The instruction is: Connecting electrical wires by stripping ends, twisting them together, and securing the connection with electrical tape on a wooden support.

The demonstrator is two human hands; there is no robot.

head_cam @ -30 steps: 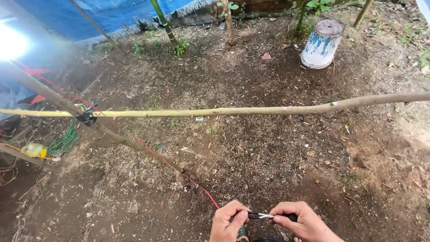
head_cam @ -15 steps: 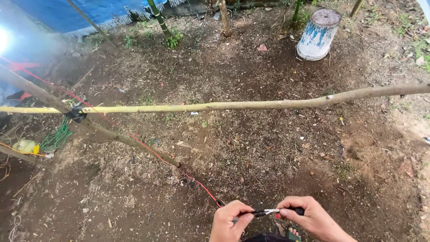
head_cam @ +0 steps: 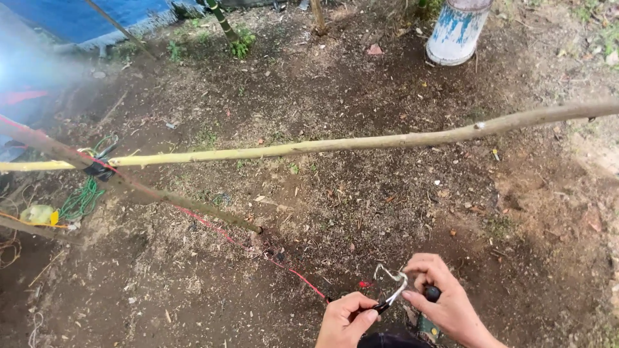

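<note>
Low in the view, our left hand (head_cam: 345, 319) pinches the red cord (head_cam: 303, 281) where it meets a bent white wire (head_cam: 391, 287). Our right hand (head_cam: 442, 299) closes on a dark-handled tool (head_cam: 431, 295), probably pliers, gripping the wire's other end. The wire looks thin, light and springy, stiff enough to hold a bend; best taken near its ends. The cord is soft and limp, running up-left from the hands toward the poles (head_cam: 322, 147).

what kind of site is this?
Outdoors, probably a garden plot or backyard work area: bare soil ground with scattered weeds, a long horizontal pole lashed to a slanted stick, a blue tarp at the edge.
</note>
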